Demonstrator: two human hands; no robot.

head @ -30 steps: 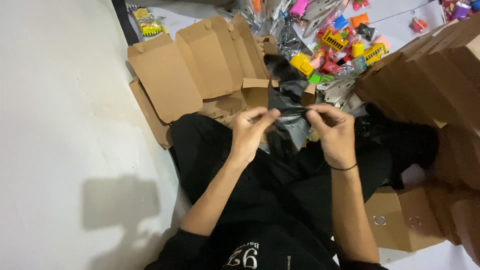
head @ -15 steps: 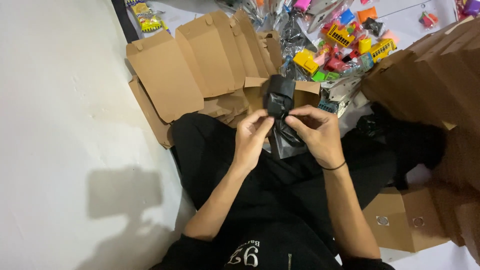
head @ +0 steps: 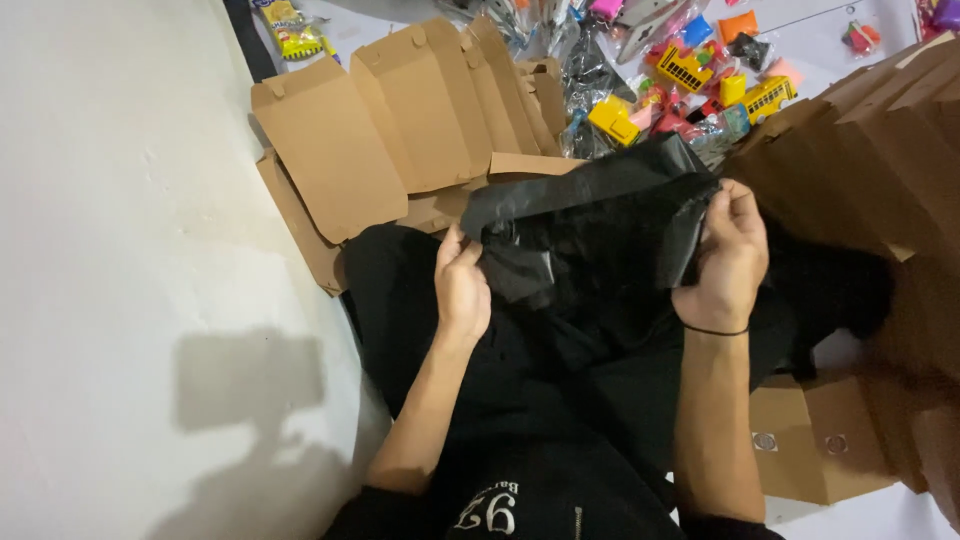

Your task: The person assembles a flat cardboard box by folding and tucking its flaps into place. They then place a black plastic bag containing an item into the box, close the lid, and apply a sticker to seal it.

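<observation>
A black plastic bag (head: 600,225) is stretched wide between both hands above my lap. My left hand (head: 462,285) pinches its left edge and my right hand (head: 728,255) grips its right edge; a thin black band circles the right wrist. I sit cross-legged in black clothes on a white floor. What is inside the bag cannot be seen.
Flat brown cardboard box blanks (head: 400,120) fan out ahead on the left. More cardboard (head: 870,150) is stacked at the right, with a folded piece (head: 815,440) by my right knee. Small colourful toys in clear wrappers (head: 690,80) lie scattered beyond the bag.
The bag was a small bunched bundle held between close-together hands. The hands have since moved apart, spreading the bag open and wide.
</observation>
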